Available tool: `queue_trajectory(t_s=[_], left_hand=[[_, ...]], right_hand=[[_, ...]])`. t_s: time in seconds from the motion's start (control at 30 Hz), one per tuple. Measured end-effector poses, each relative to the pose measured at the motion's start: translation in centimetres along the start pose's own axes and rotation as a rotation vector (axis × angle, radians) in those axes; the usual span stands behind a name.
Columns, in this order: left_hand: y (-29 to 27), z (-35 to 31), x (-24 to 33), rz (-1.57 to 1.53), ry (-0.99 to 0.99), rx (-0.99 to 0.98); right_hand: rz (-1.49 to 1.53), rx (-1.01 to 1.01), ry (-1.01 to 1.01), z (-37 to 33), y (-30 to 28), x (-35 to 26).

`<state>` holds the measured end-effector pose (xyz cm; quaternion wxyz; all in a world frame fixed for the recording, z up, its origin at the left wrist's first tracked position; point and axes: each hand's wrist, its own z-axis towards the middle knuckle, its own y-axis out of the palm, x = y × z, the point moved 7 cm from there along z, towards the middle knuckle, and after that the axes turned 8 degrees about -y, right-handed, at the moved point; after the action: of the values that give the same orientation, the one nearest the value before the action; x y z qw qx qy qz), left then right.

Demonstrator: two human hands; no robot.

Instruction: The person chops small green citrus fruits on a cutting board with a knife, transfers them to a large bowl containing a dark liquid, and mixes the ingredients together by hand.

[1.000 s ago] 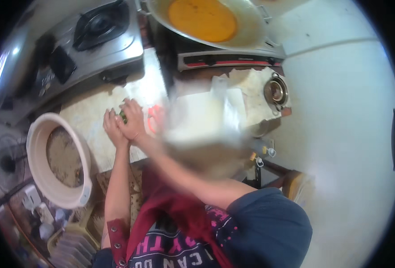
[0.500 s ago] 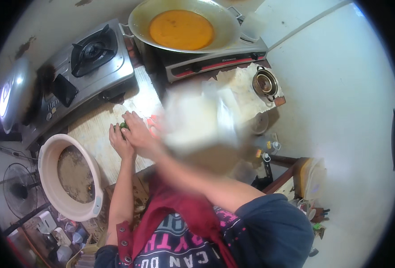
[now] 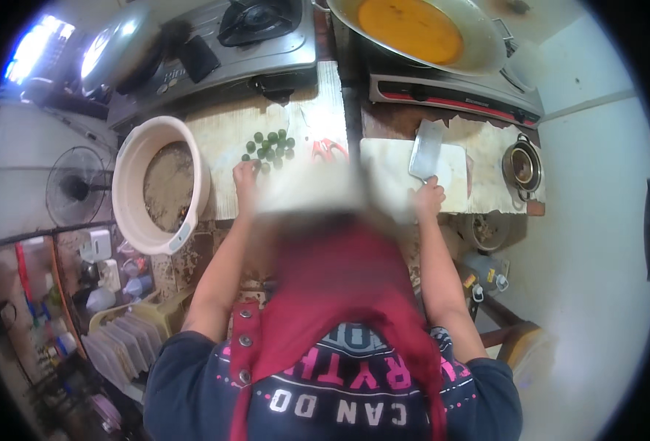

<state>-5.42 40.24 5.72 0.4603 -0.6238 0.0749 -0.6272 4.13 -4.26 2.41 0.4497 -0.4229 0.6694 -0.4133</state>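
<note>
Small green limes (image 3: 272, 143) lie in a loose cluster on the pale, worn tabletop. At the cluster's near left edge is my left hand (image 3: 245, 180), its fingers curled around a lime (image 3: 257, 164) that is mostly covered. My right hand (image 3: 429, 198) grips the handle of a cleaver (image 3: 427, 149), whose broad metal blade points away from me. Under the blade is a white cutting board (image 3: 383, 153). A pale blur hides part of the surface between my hands. Red-handled scissors (image 3: 326, 150) lie right of the limes, partly covered by the blur.
A large pale plastic basin (image 3: 201, 184) stands left of my left hand. Beyond the table are a gas stove (image 3: 281, 55) and a second burner (image 3: 450, 101) under a wide pan (image 3: 483, 48) of orange liquid. Small metal pots (image 3: 522, 166) sit at the right.
My right hand has left the limes and moved right, taking hold of the cleaver. My left hand stays beside the limes. The view has shifted, so the stoves and basin appear elsewhere in it.
</note>
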Motion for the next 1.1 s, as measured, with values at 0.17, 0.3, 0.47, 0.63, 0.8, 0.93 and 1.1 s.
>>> queue_trajectory(t_s=[0.17,0.3,0.47,0.63,0.8,0.93,1.1], left_hand=[[0.7,-0.9,1.9,0.164,0.021,0.009],[1.4,-1.4,3.0,0.304,-0.033,-0.011],[0.9,-2.7,4.0,0.115,-0.198,0.276],[12.2,-6.8,17.8,-0.573,-0.438,-0.248],[22.9,-7.3,18.0,-0.542,-0.225,-0.486],[26.9,-7.7,16.8,-0.444,0.006,-0.507],[26.1,-7.7,19.4,-0.103,0.132,-0.522]], right_hand=[[0.101,0.054,-0.064,2.7,1.4,3.5],[0.423,-0.101,-0.091,4.1,0.0,5.8],[1.085,-0.331,-0.135,2.0,-2.6,7.5],[0.894,-0.253,-0.141,0.5,-6.0,8.6],[0.385,-0.129,-0.448,-0.4,-8.3,6.7],[0.19,-0.4,-0.449,-3.3,-8.9,4.0],[0.131,-0.368,-0.587,-5.8,-13.8,0.4]])
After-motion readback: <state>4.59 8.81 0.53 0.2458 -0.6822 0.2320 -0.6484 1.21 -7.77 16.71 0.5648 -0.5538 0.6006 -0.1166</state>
